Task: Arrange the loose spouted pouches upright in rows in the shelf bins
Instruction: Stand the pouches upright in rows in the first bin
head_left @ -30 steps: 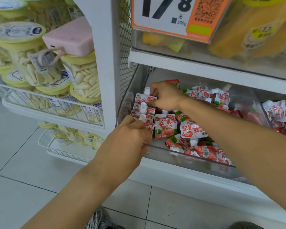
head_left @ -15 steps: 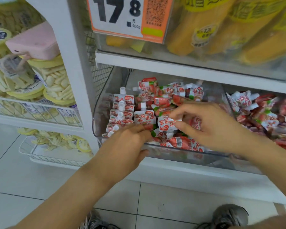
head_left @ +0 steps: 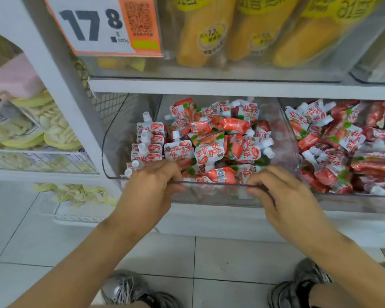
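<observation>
A clear plastic shelf bin (head_left: 282, 138) holds red-and-white spouted pouches. Along its left side a row of pouches (head_left: 150, 141) stands upright, white caps up. The rest lie in a loose heap (head_left: 222, 138) across the middle and right. My left hand (head_left: 149, 192) grips the bin's front rim, fingers curled over the edge near the upright row. My right hand (head_left: 282, 196) grips the same rim further right, fingers hooked over it. Neither hand holds a pouch.
A second clear bin (head_left: 347, 201) to the right holds more jumbled pouches. Above is a shelf of yellow packs (head_left: 209, 36) behind a price sign (head_left: 98, 25). Wire racks with tubs of pale snacks (head_left: 42, 130) stand at left. My shoes show on the tiled floor below.
Both hands have left the pouches and come back to the bin's front rim, which they now grip. The view has shifted right and down.
</observation>
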Tool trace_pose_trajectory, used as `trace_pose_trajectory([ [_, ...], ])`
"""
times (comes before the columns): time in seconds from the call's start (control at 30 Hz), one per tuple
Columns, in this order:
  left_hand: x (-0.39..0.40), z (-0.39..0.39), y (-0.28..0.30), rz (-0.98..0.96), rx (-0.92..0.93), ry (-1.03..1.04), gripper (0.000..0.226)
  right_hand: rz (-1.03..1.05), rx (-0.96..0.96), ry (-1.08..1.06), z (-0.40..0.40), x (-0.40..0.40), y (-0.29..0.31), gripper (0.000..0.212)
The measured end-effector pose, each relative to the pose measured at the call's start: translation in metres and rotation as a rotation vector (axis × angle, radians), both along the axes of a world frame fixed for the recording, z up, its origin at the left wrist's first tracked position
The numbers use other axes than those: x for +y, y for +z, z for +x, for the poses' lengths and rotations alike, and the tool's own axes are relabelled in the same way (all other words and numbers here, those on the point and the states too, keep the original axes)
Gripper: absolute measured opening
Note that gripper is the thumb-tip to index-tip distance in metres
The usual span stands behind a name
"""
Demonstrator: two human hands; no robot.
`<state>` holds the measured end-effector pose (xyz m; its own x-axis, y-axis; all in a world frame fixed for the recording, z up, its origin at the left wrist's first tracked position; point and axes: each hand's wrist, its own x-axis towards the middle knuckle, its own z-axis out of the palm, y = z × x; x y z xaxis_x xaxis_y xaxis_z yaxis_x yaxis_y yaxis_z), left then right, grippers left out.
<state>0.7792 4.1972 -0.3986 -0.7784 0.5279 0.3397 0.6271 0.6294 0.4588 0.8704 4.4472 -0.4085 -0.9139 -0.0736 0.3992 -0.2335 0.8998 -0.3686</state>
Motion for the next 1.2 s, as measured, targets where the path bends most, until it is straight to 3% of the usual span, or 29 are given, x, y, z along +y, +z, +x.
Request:
trace_pose_trajectory([
  [0.1,-0.006,0.006,0.01,0.057,-0.015,-0.006,0.021,-0.015,0.028,0.025,0.008,-0.001,0.009,0.002],
  [0.23,-0.015,0.019,0.004,-0.055,-0.122,-0.088,0.027,0.087,-0.028,0.071,0.026,-0.004,0.005,0.006],
  [0.43,-0.026,0.036,-0.004,-0.119,-0.192,-0.104,0.025,0.242,-0.036,0.123,0.041,-0.013,0.005,0.027],
  [0.53,-0.025,0.036,0.002,-0.166,-0.239,-0.109,0.019,0.321,-0.43,0.142,0.032,-0.018,0.036,0.012],
  [0.6,-0.028,0.031,0.012,-0.189,-0.328,-0.122,0.015,0.326,-0.593,0.171,0.023,-0.018,0.062,0.026],
  [0.63,-0.029,0.028,0.017,-0.185,-0.386,-0.136,0.015,0.279,-0.581,0.186,0.013,-0.023,0.075,0.031],
  [0.7,-0.03,0.021,0.026,-0.131,-0.473,-0.145,0.018,0.089,-0.37,0.219,-0.015,-0.037,0.089,0.029],
  [0.8,-0.021,0.006,0.028,0.002,-0.372,-0.051,0.014,0.07,-0.305,0.307,-0.07,-0.059,0.077,0.024],
  [0.93,-0.003,-0.024,0.02,-0.022,-0.105,0.004,0.022,0.505,-0.502,0.341,-0.108,-0.07,0.05,0.054],
  [1.03,0.01,-0.051,0.013,-0.135,-0.055,0.002,0.027,0.66,-0.516,0.341,-0.105,-0.067,0.043,0.057],
  [1.2,0.019,-0.069,0.0,-0.421,-0.166,0.001,0.032,0.652,-0.553,0.311,-0.104,-0.061,0.049,0.058],
])
